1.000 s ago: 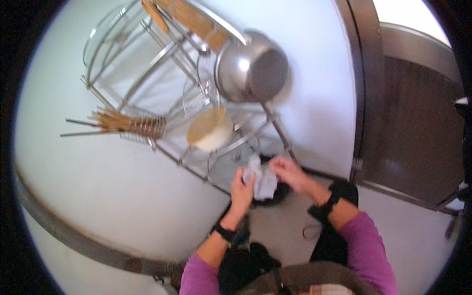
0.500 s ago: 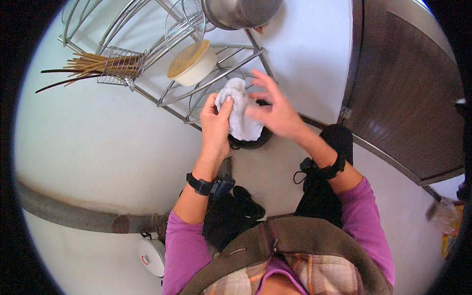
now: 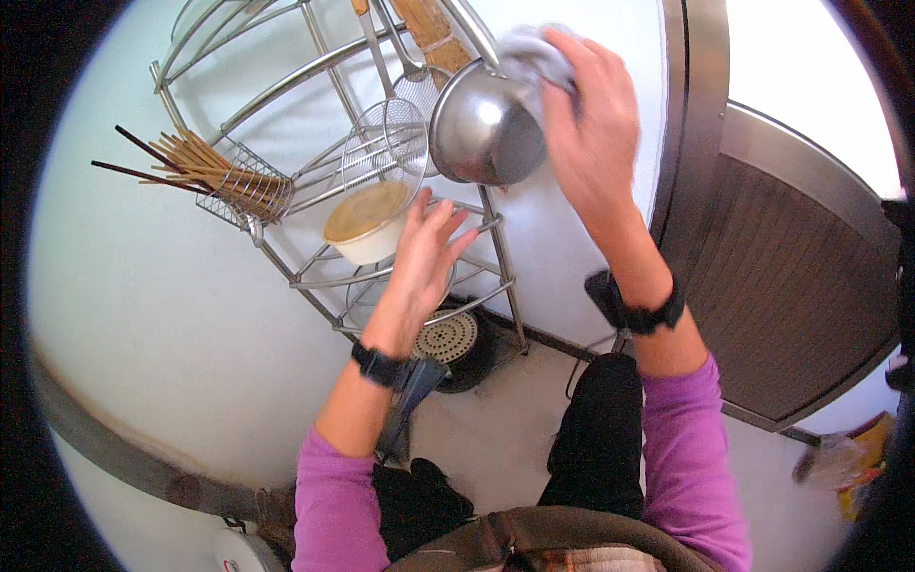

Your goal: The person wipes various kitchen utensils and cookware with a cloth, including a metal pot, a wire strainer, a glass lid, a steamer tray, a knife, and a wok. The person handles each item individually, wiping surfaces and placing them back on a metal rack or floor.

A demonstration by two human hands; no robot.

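Observation:
My right hand [image 3: 599, 133] is raised high and grips a pale grey-white cloth [image 3: 534, 55], somewhat blurred. The cloth lies against the upper rim and handle of a shiny metal saucepan [image 3: 481, 124] that hangs on the rack. Lower down, my left hand [image 3: 417, 262] holds nothing, its fingers apart. It is just right of a cream bowl with a tan top [image 3: 367, 236] on a rack shelf; whether a fingertip touches it I cannot tell. Wire-mesh strainers [image 3: 386, 143] hang between the bowl and the saucepan.
The metal corner rack [image 3: 329, 81] stands against white walls. A wire basket of chopsticks [image 3: 243, 181] hangs on its left side. Below, a dark round item with a perforated top [image 3: 446, 334] is near the floor. A brown door [image 3: 791, 257] is at the right.
My right hand has moved up with the cloth to the saucepan. My left hand has let go of the cloth and opened. The view has shifted, showing more of the rack.

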